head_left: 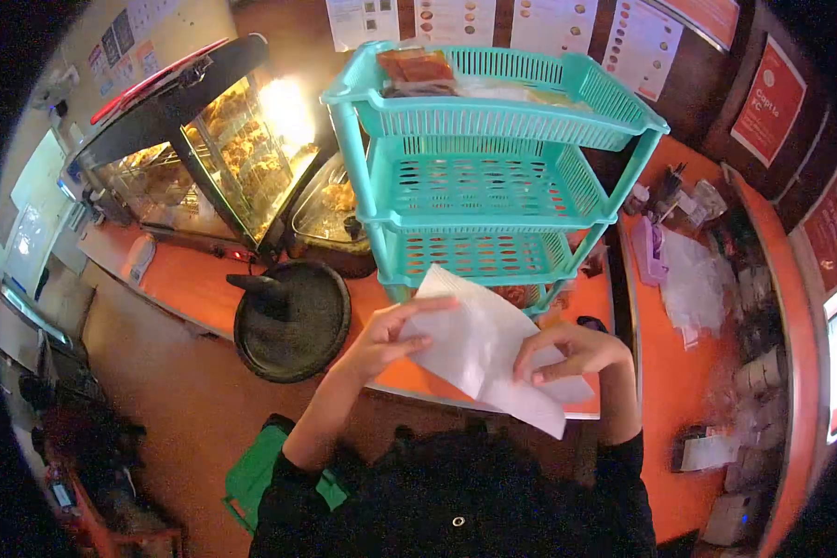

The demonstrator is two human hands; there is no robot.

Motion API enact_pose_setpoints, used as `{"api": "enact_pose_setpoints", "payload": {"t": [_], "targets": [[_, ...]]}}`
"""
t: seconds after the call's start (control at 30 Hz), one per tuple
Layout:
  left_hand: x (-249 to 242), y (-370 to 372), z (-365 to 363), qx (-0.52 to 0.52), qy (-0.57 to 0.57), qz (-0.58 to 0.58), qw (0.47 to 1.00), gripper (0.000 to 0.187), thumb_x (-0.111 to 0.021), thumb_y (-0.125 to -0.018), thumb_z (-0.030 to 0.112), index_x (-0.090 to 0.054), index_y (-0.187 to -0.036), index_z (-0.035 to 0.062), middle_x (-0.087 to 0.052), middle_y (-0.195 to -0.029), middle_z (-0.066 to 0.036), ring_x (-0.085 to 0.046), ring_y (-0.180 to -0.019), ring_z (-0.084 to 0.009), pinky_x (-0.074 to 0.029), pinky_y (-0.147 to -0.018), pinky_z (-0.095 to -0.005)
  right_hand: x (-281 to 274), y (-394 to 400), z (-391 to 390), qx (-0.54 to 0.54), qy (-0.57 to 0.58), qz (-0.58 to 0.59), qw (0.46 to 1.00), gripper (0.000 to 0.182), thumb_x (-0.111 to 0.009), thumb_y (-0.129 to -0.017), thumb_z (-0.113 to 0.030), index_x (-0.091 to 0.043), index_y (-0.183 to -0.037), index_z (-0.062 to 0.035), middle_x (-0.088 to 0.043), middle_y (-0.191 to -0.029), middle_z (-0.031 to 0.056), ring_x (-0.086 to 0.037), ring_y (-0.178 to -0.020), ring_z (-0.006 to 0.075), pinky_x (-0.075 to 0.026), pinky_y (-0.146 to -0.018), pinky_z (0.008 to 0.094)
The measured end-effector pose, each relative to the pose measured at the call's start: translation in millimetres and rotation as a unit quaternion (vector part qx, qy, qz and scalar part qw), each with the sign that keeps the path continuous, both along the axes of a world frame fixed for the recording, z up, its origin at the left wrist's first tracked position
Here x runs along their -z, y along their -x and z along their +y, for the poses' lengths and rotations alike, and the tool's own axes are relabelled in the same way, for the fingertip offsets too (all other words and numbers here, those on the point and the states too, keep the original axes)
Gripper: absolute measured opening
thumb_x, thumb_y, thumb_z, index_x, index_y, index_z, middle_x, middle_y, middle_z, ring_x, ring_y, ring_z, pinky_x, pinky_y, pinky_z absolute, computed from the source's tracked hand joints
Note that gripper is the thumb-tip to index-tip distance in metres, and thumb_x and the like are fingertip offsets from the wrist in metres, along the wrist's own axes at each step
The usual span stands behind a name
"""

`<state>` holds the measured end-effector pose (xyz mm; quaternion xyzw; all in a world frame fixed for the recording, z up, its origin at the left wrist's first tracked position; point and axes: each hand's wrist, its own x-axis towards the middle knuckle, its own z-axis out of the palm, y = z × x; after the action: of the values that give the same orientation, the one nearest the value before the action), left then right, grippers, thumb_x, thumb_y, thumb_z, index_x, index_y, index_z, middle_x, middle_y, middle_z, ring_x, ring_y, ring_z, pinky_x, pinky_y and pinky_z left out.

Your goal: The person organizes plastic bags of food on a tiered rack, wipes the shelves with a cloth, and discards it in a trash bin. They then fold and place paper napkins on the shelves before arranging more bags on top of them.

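Note:
A white sheet of paper [479,339] is held up in front of my body, above the edge of the orange counter. My left hand [391,337] pinches its left side between thumb and fingers. On the right side my right hand [567,353] grips the same paper, its fingers curled over a folded part. The sheet is tilted and creased, with one corner pointing up and another hanging down. Just behind it stands a turquoise tiered plastic rack [479,186], with packets [414,67] on its top shelf.
On the left, a lit glass warmer [223,149] holds fried food, beside a lidded container [330,209]. A dark round stone mortar with a pestle [293,325] sits at the counter's edge. A green bin [256,470] stands below. Along the right counter lie plastic bags [697,279] and a lilac basket [651,251].

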<state>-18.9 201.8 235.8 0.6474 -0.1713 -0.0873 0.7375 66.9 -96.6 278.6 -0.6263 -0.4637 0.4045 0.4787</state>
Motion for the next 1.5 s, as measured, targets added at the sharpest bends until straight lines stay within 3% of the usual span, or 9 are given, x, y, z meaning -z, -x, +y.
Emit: {"api": "enact_pose_setpoints", "payload": {"t": [0.13, 0.3, 0.63, 0.73, 0.83, 1.17, 1.23, 1.3, 1.5], "targets": [[-3.5, -7.6, -3.8, -0.138, 0.042, 0.059, 0.988, 0.06, -0.055, -0.075, -0.009, -0.05, -0.134, 0.0027, -0.049, -0.136, -0.009, -0.047, -0.124, -0.0167, -0.037, -0.103, -0.0301, 2.6, -11.8, -27.9, 0.188, 0.03, -0.023, 0.982, 0.012, -0.067, -0.079, -0.003, -0.068, -0.091, -0.0009, -0.066, -0.088, 0.0045, -0.059, -0.085, 0.0138, -0.045, -0.082, 0.0293], [-2.4, -20.1, -8.2, -0.249, -0.297, -0.189, 0.903, 0.059, -0.053, -0.071, -0.009, -0.053, -0.129, 0.0033, -0.054, -0.13, -0.012, -0.054, -0.117, -0.0268, -0.035, -0.105, -0.0337, 4.3, -16.3, -6.4, 0.435, -0.02, -0.271, 0.858, 0.01, -0.064, -0.081, -0.006, -0.065, -0.088, -0.0006, -0.065, -0.083, 0.0074, -0.061, -0.081, 0.018, -0.048, -0.073, 0.0318], [-7.1, -100.0, -37.9, -0.454, -0.442, -0.164, 0.756, 0.045, -0.062, -0.074, 0.006, -0.054, -0.118, 0.0008, -0.054, -0.121, -0.028, -0.052, -0.112, -0.0433, -0.044, -0.093, -0.0459, 49.2, -110.4, 56.2, 0.412, 0.072, -0.475, 0.774, 0.056, -0.05, -0.068, 0.001, -0.048, -0.124, 0.0028, -0.048, -0.126, 0.03, -0.044, -0.118, 0.0475, -0.037, -0.101, 0.0479], [-15.2, -122.8, -32.6, -0.288, -0.556, 0.001, 0.779, 0.059, -0.067, -0.068, 0.011, -0.051, -0.123, -0.0009, -0.05, -0.128, -0.028, -0.05, -0.116, -0.0429, -0.045, -0.095, -0.0439, 80.8, -144.3, 63.3, 0.386, 0.03, -0.577, 0.719, 0.073, -0.054, -0.07, 0.001, -0.031, -0.14, 0.002, -0.027, -0.145, 0.0304, -0.028, -0.134, 0.0434, -0.027, -0.112, 0.0451], [13.7, -144.7, -24.9, -0.402, -0.519, -0.166, 0.736, 0.062, -0.067, -0.065, 0.009, -0.049, -0.124, -0.0021, -0.051, -0.124, -0.03, -0.057, -0.106, -0.0431, -0.049, -0.091, -0.0444, 79.3, -152.1, 74.7, 0.393, 0.155, -0.526, 0.739, 0.08, -0.055, -0.075, -0.002, -0.02, -0.146, -0.002, -0.016, -0.152, 0.0259, -0.014, -0.141, 0.0426, -0.014, -0.116, 0.0485], [12.1, -156.8, -22.0, -0.275, -0.657, -0.013, 0.702, 0.066, -0.066, -0.07, 0.024, -0.049, -0.129, -0.0005, -0.048, -0.132, -0.025, -0.041, -0.127, -0.0399, -0.035, -0.105, -0.0486, 80.5, -144.7, 85.3, 0.341, 0.426, -0.603, 0.582, 0.064, -0.04, -0.091, -0.026, -0.022, -0.149, -0.0075, -0.016, -0.155, 0.0178, -0.01, -0.144, 0.0368, -0.006, -0.116, 0.0483], [7.5, -154.5, -27.6, -0.247, -0.718, 0.009, 0.65, 0.067, -0.064, -0.072, 0.028, -0.048, -0.13, -0.0007, -0.048, -0.132, -0.025, -0.038, -0.13, -0.0403, -0.028, -0.108, -0.0517, 85.8, -143.8, 83.2, 0.401, 0.329, -0.616, 0.593, 0.045, -0.054, -0.082, -0.018, -0.055, -0.124, -0.0027, -0.046, -0.138, 0.018, -0.04, -0.13, 0.0347, -0.027, -0.109, 0.0479], [6.7, -151.6, -28.7, -0.227, -0.755, -0.002, 0.615, 0.066, -0.057, -0.078, 0.034, -0.046, -0.132, -0.002, -0.048, -0.132, -0.026, -0.035, -0.13, -0.0429, -0.016, -0.11, -0.0574, 68.7, -106.4, 79.4, 0.424, 0.227, -0.632, 0.607, 0.035, -0.055, -0.082, -0.017, -0.058, -0.114, -0.0025, -0.054, -0.125, 0.0171, -0.049, -0.118, 0.0325, -0.035, -0.1, 0.0459], [19.6, -113.9, -39.8, -0.441, -0.589, -0.178, 0.654, 0.049, -0.055, -0.086, 0.032, -0.053, -0.123, 0.0012, -0.047, -0.129, -0.027, -0.041, -0.124, -0.0436, -0.027, -0.104, -0.0564, 86.0, 29.9, 53.6, 0.365, -0.12, -0.514, 0.767, 0.014, -0.064, -0.081, -0.015, -0.055, -0.076, -0.0055, -0.058, -0.066, 0.0087, -0.059, -0.059, 0.029, -0.044, -0.053, 0.0371]]}}
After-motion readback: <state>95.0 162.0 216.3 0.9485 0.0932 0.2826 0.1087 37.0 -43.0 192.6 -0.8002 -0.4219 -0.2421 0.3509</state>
